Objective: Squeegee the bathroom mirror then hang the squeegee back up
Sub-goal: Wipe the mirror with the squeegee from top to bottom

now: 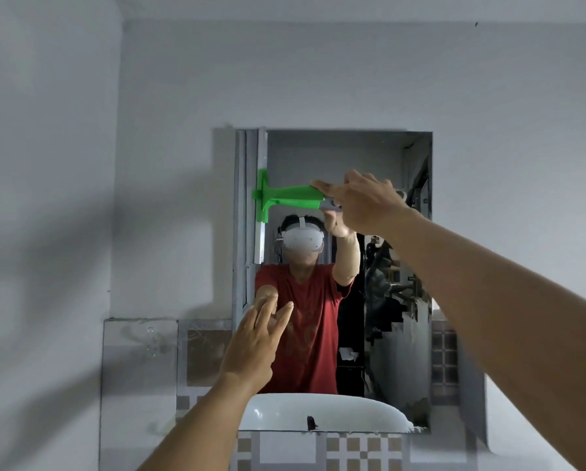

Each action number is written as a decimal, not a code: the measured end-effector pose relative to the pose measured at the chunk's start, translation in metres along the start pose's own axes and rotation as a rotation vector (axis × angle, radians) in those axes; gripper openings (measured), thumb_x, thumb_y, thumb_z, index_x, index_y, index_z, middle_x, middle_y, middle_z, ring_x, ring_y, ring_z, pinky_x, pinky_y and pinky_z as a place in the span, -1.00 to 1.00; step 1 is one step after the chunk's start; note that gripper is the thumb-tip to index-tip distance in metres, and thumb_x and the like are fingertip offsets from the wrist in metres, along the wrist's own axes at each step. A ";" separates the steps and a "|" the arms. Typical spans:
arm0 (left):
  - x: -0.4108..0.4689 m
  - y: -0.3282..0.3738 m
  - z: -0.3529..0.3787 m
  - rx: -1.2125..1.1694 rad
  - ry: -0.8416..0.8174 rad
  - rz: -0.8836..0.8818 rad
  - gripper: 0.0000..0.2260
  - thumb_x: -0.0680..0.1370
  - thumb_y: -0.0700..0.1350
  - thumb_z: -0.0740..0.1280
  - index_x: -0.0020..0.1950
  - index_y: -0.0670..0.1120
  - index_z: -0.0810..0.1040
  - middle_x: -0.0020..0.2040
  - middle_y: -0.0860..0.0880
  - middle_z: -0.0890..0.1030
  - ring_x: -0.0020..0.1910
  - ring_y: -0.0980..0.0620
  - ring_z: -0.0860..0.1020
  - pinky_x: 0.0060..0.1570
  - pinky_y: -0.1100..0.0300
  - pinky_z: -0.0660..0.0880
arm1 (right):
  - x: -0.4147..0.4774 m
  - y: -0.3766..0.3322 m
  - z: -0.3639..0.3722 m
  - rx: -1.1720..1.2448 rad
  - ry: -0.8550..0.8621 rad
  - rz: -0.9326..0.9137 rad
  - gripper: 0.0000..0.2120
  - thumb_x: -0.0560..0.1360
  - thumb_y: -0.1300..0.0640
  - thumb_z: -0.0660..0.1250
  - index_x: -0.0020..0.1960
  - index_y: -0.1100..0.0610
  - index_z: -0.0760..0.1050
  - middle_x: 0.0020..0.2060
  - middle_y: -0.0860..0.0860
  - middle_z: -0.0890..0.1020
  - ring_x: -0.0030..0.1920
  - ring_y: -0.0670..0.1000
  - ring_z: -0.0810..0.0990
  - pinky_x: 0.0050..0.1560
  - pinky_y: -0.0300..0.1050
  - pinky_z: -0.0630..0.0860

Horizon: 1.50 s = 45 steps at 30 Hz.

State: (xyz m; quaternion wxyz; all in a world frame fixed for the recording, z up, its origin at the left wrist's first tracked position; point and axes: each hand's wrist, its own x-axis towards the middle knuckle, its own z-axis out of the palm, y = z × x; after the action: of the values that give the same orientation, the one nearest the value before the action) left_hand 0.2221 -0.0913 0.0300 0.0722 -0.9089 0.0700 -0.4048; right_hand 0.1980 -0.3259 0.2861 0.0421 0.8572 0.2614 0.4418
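Grey wall, mirror (352, 158): our right hand (366, 202) grips squeegee (284, 197) at its upper left edge; left hand (254, 348) released.

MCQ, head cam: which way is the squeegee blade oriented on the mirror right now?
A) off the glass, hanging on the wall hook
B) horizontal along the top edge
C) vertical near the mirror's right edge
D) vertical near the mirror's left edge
D: the right hand holds the green squeegee with its handle horizontal, so the blade runs vertically against the mirror near its left edge.
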 end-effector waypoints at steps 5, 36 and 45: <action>-0.001 0.002 -0.004 -0.020 0.005 -0.006 0.01 0.43 -0.32 0.47 0.68 0.04 -0.11 0.66 -0.17 -0.03 0.63 -0.20 0.02 0.57 -0.05 0.18 | -0.027 0.030 0.000 0.012 0.006 0.073 -0.36 0.61 0.12 0.23 0.56 -0.29 0.06 0.08 0.11 0.44 0.12 0.17 0.49 0.20 0.24 0.48; -0.009 -0.014 -0.014 -0.039 0.092 0.121 -0.17 0.34 -0.29 0.59 0.56 -0.18 0.34 0.53 -0.29 0.34 0.50 -0.32 0.30 0.36 -0.19 0.45 | -0.133 -0.014 0.065 0.598 0.120 0.751 -0.35 0.63 0.25 0.14 0.62 -0.10 0.00 0.01 0.13 0.59 -0.16 0.13 0.62 -0.15 0.14 0.62; -0.019 -0.022 -0.002 0.005 0.050 0.091 -0.16 0.37 -0.29 0.57 0.59 -0.20 0.27 0.57 -0.33 0.25 0.55 -0.34 0.22 0.44 -0.22 0.36 | -0.140 -0.078 0.084 0.827 0.152 0.834 -0.35 0.64 0.21 0.16 0.63 0.01 -0.06 -0.09 -0.02 0.57 -0.27 -0.03 0.57 -0.35 -0.10 0.50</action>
State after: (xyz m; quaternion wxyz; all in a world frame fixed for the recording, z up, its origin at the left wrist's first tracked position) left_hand 0.2094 -0.0663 0.0219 0.0911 -0.8941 0.1117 -0.4240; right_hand 0.1650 -0.3134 0.1091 -0.4916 0.7987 0.0553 0.3426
